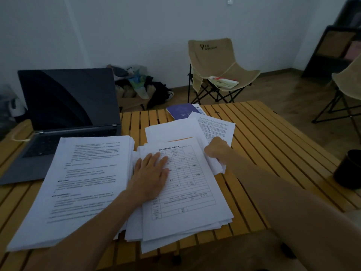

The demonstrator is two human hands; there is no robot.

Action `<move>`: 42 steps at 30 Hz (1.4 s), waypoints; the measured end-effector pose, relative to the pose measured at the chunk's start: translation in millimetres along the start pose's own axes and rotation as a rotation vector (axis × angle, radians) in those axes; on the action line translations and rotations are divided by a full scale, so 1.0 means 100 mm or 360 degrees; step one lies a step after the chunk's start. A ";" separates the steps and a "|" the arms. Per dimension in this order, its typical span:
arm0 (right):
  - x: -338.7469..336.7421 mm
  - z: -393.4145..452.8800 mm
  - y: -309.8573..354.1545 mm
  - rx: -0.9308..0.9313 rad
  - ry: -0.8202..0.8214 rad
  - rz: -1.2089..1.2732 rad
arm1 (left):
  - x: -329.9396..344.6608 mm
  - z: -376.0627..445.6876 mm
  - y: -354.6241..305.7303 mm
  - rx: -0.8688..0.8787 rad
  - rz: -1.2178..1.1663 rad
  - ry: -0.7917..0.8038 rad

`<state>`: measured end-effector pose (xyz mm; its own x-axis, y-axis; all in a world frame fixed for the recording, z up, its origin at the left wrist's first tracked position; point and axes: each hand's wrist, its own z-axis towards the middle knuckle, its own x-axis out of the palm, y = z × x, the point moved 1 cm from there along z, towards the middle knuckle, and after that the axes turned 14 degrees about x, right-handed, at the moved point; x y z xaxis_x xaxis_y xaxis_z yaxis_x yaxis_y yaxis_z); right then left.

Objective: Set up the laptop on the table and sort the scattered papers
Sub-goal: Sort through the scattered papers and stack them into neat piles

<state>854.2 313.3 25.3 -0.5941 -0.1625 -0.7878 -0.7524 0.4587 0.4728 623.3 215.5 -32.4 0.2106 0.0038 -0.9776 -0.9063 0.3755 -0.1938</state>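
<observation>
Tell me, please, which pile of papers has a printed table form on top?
The right-hand pile, pressed flat under the left hand, shows a gridded form. The larger left pile beside the laptop shows only paragraphs of text.

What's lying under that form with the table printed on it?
Under the form lies a loose pile of white sheets, edges fanning out below. Their print is covered, so unreadable.

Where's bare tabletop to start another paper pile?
Free: the slats on the right, between the loose sheets and the dark cup, and the strip behind them by the purple booklet. Crowded: the left, laptop and big stack; the centre, form pile under both hands.
</observation>
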 end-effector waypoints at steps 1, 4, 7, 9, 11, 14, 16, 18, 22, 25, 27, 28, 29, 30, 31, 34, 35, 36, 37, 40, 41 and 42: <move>0.01 0.02 -0.02 -0.0028 -0.0026 -0.0028 | -0.01 0.00 0.00 -0.0002 -0.0006 0.0003; -0.05 0.07 -0.07 -0.0183 -0.0301 -0.0130 | -0.01 0.00 -0.02 0.0015 -0.0017 0.0003; -0.34 0.02 -0.12 -0.0258 -0.0725 -0.0016 | -0.02 0.00 -0.03 0.0021 -0.0018 0.0005; -0.65 -0.07 -0.20 -0.0239 -0.0864 0.0422 | -0.01 0.00 -0.03 0.0002 -0.0011 0.0040; -0.93 -0.16 -0.31 -0.0300 -0.0915 0.0700 | -0.05 0.01 -0.04 -0.0021 -0.0061 0.0073; -1.07 -0.32 -0.57 -0.0352 -0.0808 0.0812 | -0.30 0.10 -0.16 -0.0120 -0.0481 -0.0088; -1.03 -0.42 -0.75 -0.0324 -0.0738 0.0884 | -0.54 0.14 -0.32 -0.0264 -0.1033 -0.0382; -0.97 -0.52 -0.89 -0.0342 -0.0677 0.1021 | -0.79 0.16 -0.47 -0.0270 -0.1448 -0.0568; -0.96 -0.73 -0.98 -0.0491 -0.0450 0.1121 | -1.05 0.20 -0.63 0.0006 -0.1600 -0.0785; -1.15 -0.92 -0.92 -0.0591 -0.0478 0.1064 | -0.96 0.22 -0.51 -0.0105 -0.1911 -0.0848; -1.24 -1.04 -0.87 -0.0637 -0.0422 0.0904 | -1.02 0.25 -0.48 -0.0296 -0.2150 -0.0922; -1.24 -1.05 -0.88 -0.0633 -0.0333 0.0853 | -1.10 0.27 -0.49 -0.0273 -0.2164 -0.0989; -1.21 -1.08 -0.88 -0.0615 -0.0222 0.0857 | -1.18 0.31 -0.54 -0.0180 -0.2043 -0.1033; -1.18 -1.08 -0.89 -0.0570 -0.0125 0.0873 | -1.31 0.32 -0.63 -0.0083 -0.1945 -0.1122; -1.13 -1.06 -0.89 -0.0528 -0.0060 0.0869 | -1.37 0.33 -0.68 -0.0006 -0.1876 -0.1127; -0.94 -1.01 -0.85 -0.0325 -0.0289 0.0717 | -1.37 0.30 -0.73 -0.0020 -0.1970 -0.1007; -0.86 -1.05 -0.81 -0.0275 -0.0498 0.0630 | -1.32 0.26 -0.71 -0.0138 -0.1943 -0.1039; -0.78 -1.10 -0.75 -0.0291 -0.0663 0.0551 | -1.27 0.23 -0.70 -0.0233 -0.1863 -0.1067; -0.70 -1.18 -0.67 -0.0397 -0.0717 0.0510 | -1.25 0.21 -0.73 -0.0248 -0.1729 -0.1096; -0.62 -1.38 -0.36 -0.0737 0.0123 0.0975 | -1.30 0.12 -0.97 0.0104 -0.1242 -0.0954; -0.64 -1.45 -0.27 -0.0778 0.0548 0.1234 | -1.31 0.10 -1.06 0.0360 -0.1111 -0.0775; -0.67 -1.47 -0.21 -0.0803 0.0822 0.1449 | -1.29 0.07 -1.14 0.0594 -0.1002 -0.0572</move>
<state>868.0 185.6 126.3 -0.9314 -0.3420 0.1245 0.0541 0.2082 0.9766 702.4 178.7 116.8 0.8020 -0.0374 -0.5962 -0.4107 0.6903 -0.5957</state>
